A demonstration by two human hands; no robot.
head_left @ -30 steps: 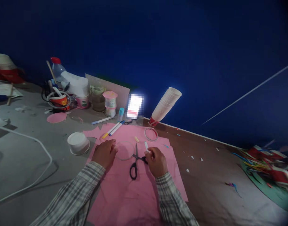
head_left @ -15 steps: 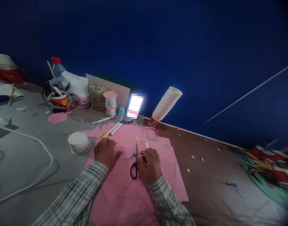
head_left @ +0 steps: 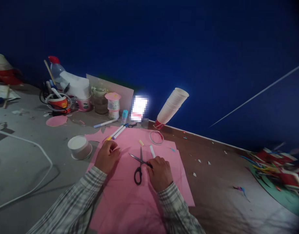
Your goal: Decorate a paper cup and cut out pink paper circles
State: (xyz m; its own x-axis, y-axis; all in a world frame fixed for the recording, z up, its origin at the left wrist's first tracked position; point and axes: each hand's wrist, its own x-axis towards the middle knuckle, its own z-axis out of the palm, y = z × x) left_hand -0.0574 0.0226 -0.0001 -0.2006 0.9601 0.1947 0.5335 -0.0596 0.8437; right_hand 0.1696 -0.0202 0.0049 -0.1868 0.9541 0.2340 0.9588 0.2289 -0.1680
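Plainly, from the head view, your right hand (head_left: pixel 160 172) is closed around one loop of the black-handled scissors (head_left: pixel 141 160), which lie on the pink paper (head_left: pixel 129 201) with their blades spread and the other loop uncovered. Just beyond those fingers sits a short white stick (head_left: pixel 152 151). Your left hand (head_left: pixel 106 159) is loosely half open over the paper's left side, thumb parted from the curled fingers, near the yellow-tipped marker (head_left: pixel 114 134); you have a white paper bowl (head_left: pixel 79 147) upside down to its left.
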